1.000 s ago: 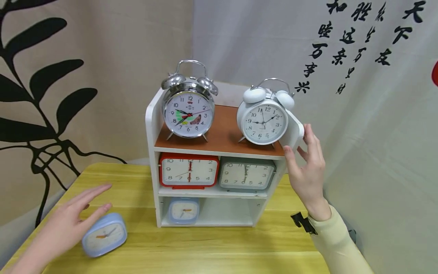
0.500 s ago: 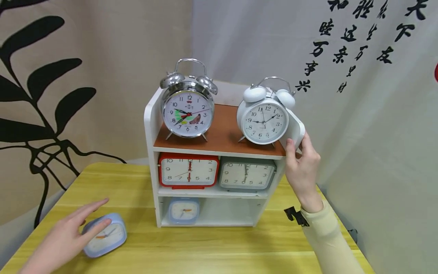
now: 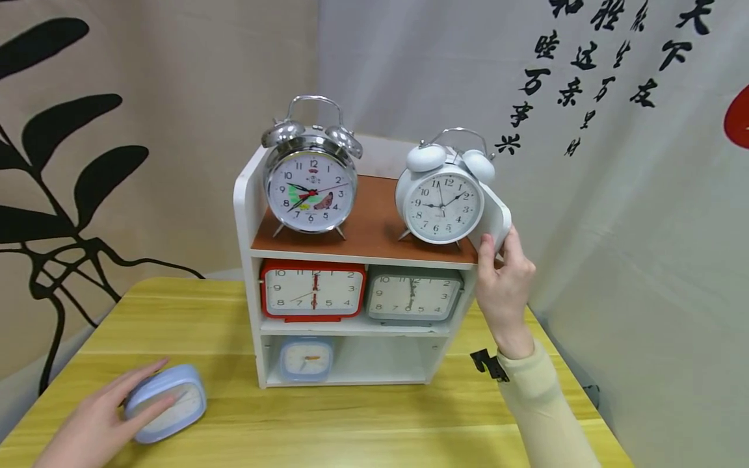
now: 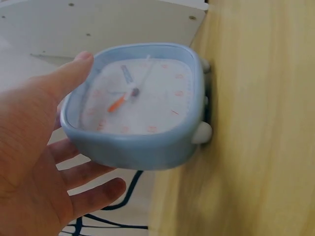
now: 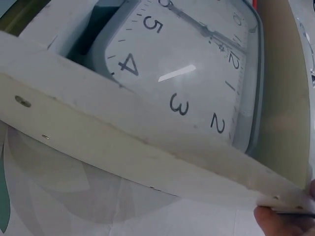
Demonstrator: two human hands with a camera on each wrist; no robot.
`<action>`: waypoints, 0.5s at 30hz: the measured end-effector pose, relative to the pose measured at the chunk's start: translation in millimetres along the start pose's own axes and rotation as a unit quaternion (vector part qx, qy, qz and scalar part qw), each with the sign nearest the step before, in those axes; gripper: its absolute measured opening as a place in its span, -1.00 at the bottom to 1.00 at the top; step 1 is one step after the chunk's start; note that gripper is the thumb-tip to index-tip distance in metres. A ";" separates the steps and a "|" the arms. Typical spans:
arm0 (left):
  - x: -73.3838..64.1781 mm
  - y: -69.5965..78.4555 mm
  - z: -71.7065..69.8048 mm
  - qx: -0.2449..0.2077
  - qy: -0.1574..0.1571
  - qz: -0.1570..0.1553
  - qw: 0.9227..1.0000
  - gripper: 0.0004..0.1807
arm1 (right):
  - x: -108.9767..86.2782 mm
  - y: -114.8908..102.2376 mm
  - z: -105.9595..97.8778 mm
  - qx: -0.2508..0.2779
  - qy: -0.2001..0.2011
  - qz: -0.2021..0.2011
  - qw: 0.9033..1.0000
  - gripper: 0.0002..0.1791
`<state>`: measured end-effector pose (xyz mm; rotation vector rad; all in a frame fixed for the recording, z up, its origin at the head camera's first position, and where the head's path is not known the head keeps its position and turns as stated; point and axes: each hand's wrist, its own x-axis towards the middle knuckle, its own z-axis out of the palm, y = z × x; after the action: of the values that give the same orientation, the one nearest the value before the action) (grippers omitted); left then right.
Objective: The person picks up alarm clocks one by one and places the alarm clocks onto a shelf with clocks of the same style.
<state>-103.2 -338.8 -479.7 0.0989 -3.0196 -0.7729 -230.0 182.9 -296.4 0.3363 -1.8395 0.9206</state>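
Note:
On the left of the table, my left hand [image 3: 102, 416] reaches around a light-blue alarm clock [image 3: 190, 403], thumb in front of its face and fingers behind. In the left wrist view that thumb lies at a corner of the clock [image 4: 147, 113], with the other fingers spread loosely past its back. My right hand [image 3: 506, 286] holds the right side panel of a small white shelf [image 3: 345, 329], thumb on the inner side and fingers outside. In the right wrist view only fingertips [image 5: 275, 221] show at the panel's edge.
On the shelf's brown top stand a silver twin-bell clock [image 3: 312, 192] and a white one [image 3: 443, 207]. Below are a red clock [image 3: 313, 289], a grey clock [image 3: 413, 296] and, lowest, another light-blue clock [image 3: 306, 359]. A printed curtain [image 3: 409, 58] hangs behind the table [image 3: 328, 429].
My left hand has lowered around the light-blue clock, which stays in place. My right hand has closed onto the shelf's side panel. The head view has shifted slightly.

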 end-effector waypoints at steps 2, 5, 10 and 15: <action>0.3 -4.1 1.6 -0.001 0.000 -0.005 1.000 -0.05 | -0.4 0.0 1.0 0.002 -0.001 0.000 1.000 -0.66; 1.1 -8.4 3.8 0.001 0.006 -0.003 1.000 -0.05 | -0.8 -0.1 1.0 0.006 -0.004 0.000 1.000 -0.66; 2.0 -10.2 5.6 0.000 0.017 0.002 1.000 -0.08 | -1.2 -0.1 0.9 0.010 -0.004 -0.001 1.000 -0.66; 1.0 -8.8 5.8 -0.009 0.011 -0.016 1.000 -0.10 | -1.7 -0.7 2.1 0.009 0.000 -0.004 1.000 -0.67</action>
<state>-103.9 -343.8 -489.0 0.1535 -2.9974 -0.7962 -230.2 180.6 -298.0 0.3550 -1.8297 0.9308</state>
